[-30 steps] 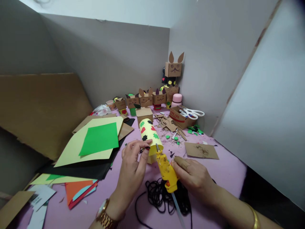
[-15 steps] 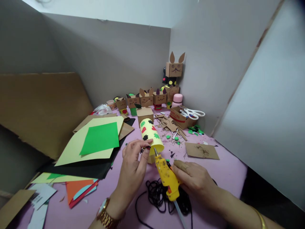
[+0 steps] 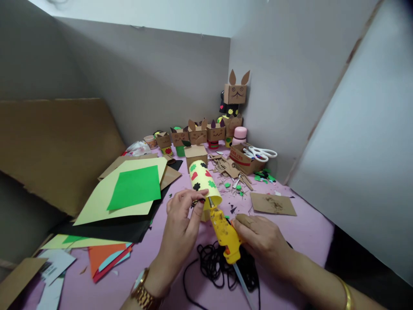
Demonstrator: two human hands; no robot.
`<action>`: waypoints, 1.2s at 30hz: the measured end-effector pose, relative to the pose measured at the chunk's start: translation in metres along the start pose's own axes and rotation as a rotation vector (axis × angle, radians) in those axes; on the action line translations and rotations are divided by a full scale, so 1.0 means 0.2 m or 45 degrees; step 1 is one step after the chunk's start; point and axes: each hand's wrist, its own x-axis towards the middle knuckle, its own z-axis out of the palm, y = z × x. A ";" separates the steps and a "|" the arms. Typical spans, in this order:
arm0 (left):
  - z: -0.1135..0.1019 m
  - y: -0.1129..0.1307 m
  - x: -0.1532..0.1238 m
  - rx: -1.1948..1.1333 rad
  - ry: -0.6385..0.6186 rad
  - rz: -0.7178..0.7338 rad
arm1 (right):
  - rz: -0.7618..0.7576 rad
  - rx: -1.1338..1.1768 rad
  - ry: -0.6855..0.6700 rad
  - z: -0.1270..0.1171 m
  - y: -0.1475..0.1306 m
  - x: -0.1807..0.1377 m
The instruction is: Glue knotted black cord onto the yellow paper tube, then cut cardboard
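My right hand (image 3: 261,239) grips a yellow glue gun (image 3: 225,234), its metal tip pointing up at the fingertips of my left hand (image 3: 182,226). Those fingers pinch a small dark paper cutout (image 3: 196,202) right in front of the tip. Just behind lies a yellow paper tube (image 3: 204,183) dotted with green, red and black shapes, attached to a brown cardboard box head (image 3: 195,154). A tangle of black cord (image 3: 216,262) lies below the gun on the pink tabletop (image 3: 306,232).
Yellow (image 3: 97,202), green (image 3: 135,187), black and orange paper sheets lie at the left, with a big cardboard sheet (image 3: 54,146) behind. Cardboard animal figures (image 3: 206,133) line the back corner. A box with white scissors (image 3: 258,154), cardboard scraps (image 3: 230,168) and a brown card (image 3: 272,203) sit at the right.
The glue gun has shifted slightly, its tip drawing closer to the cutout pinched in my left fingers. My left hand has barely moved.
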 end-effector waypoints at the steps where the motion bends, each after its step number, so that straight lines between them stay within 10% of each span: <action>1: 0.00 0.00 0.00 0.001 -0.001 0.003 | 0.000 0.000 0.001 0.00 0.00 0.00; 36: -0.01 0.02 0.00 0.003 -0.016 -0.009 | -0.045 -0.014 0.048 0.00 0.01 -0.02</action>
